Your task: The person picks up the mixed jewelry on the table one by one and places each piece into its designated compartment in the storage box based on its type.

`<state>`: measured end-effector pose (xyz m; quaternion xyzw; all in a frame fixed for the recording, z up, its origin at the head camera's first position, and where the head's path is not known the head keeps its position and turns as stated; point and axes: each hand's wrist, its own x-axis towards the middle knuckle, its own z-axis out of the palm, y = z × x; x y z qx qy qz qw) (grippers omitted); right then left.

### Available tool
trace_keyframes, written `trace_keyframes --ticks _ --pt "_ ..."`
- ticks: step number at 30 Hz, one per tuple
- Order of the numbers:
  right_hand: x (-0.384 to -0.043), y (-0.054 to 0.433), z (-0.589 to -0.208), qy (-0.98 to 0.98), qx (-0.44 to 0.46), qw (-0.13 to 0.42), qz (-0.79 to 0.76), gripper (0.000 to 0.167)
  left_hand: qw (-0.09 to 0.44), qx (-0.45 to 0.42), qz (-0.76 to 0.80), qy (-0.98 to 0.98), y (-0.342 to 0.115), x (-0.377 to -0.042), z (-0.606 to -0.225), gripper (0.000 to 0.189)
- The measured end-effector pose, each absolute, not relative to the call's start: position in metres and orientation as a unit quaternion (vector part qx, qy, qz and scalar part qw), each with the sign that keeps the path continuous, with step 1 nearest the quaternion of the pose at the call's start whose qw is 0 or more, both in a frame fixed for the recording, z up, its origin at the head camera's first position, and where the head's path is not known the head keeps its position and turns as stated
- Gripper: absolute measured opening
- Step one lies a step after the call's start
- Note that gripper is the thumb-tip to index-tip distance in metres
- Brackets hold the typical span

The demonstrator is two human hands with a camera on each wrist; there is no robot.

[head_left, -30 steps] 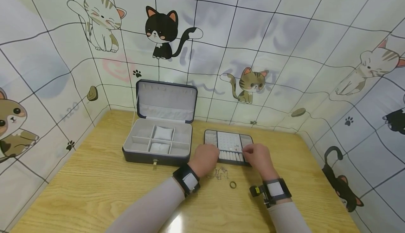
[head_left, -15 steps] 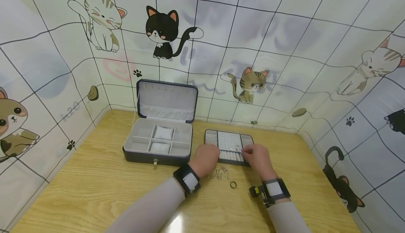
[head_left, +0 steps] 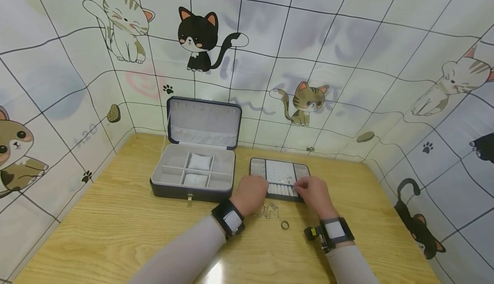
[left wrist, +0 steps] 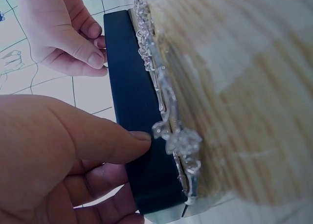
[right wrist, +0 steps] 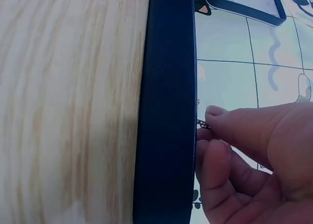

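A shallow dark-edged jewelry tray lies on the table, with a dotted white panel, side compartments and a row of ring rolls along its front. My left hand grips its front left corner; in the left wrist view the thumb presses the dark side wall. Over the tray's front right part, my right hand pinches a small dark openwork metal piece between thumb and fingertip. Most of that piece is hidden. Small shiny pieces sit on the dotted panel.
Silvery chain jewelry lies just in front of the tray, and a dark ring lies nearer me. Left of the tray stands a dark jewelry box, lid raised, with two cushions in its compartments. A cat-print sheet hangs behind.
My right hand has edged very slightly left over the tray, still pinching. The left hand keeps its place on the tray corner.
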<state>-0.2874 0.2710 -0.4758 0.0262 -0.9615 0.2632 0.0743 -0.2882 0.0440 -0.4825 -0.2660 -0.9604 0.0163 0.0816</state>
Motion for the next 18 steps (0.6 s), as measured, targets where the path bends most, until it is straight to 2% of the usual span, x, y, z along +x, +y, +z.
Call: trace_keyframes --ticks 18 --pt "-0.2876 0.2687 -0.4786 -0.963 0.038 0.052 0.26 0.007 0.074 -0.266 0.015 -0.961 0.0427 -0.2864 -0.4776 0.012"
